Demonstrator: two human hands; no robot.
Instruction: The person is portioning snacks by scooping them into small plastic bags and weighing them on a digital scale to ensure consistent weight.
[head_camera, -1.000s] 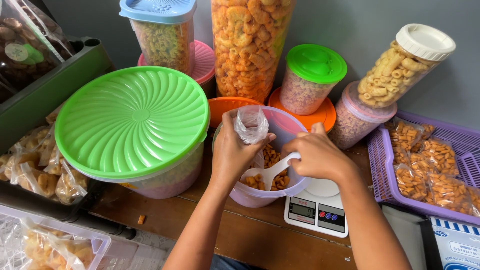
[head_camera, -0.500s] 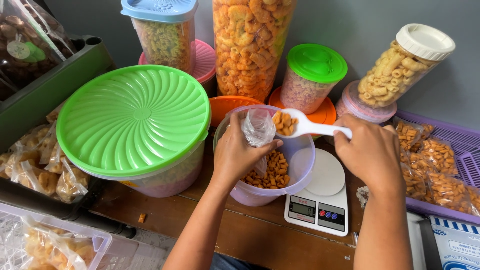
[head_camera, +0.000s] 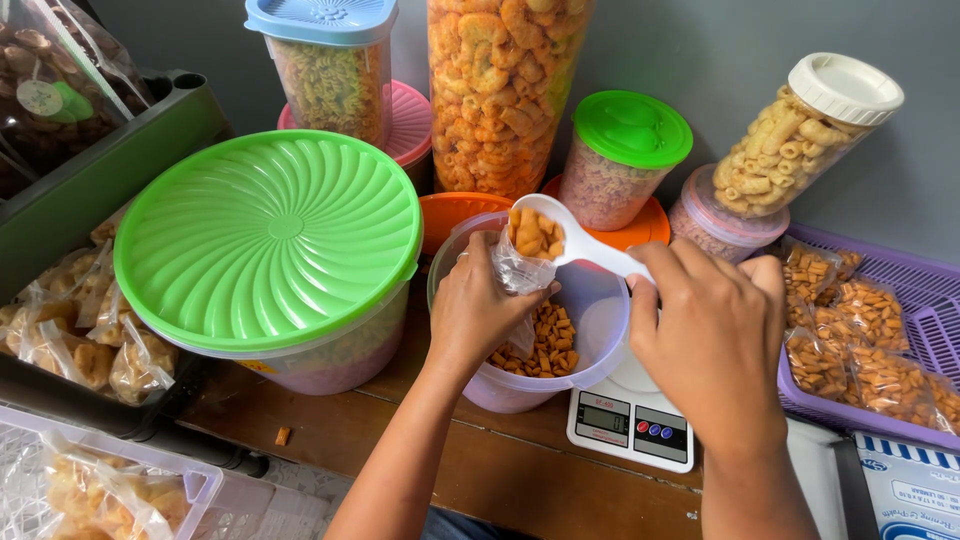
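Sitting at the far left, a dark green crate holds small sealed bags of snacks, and just beside it stands a big round tub with a ribbed green lid. Next comes the left hand, closed around a small clear plastic bag and holding its mouth up over a pale purple bowl half filled with orange snack pieces. A white plastic scoop, loaded with the same pieces, touches the bag's opening, its handle pinched in the fingers of the right hand. The bowl rests on a white digital kitchen scale on the wooden table. Behind stand a green-lidded jar and a white-lidded jar leaning sideways, while a purple basket of filled bags lies at the far right.
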